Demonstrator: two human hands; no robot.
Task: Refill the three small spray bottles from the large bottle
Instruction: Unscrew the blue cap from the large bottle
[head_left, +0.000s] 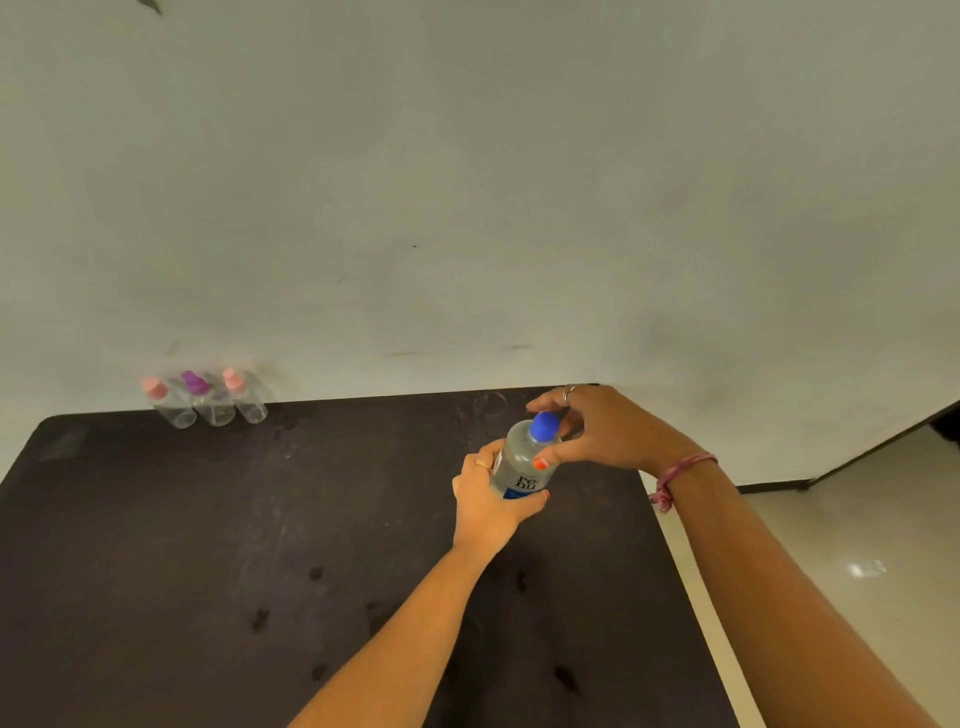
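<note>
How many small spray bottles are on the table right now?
3, in a row at the table's far left edge by the wall: a pink-capped one, a purple-capped one and another pink-capped one. None seems hidden.

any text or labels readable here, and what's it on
"re nu": two stacked lines on the large bottle, between the left hand and right hand.
Blue band below it: hidden by fingers, unreadable.
Three small spray bottles: no text visible, blurred.
</note>
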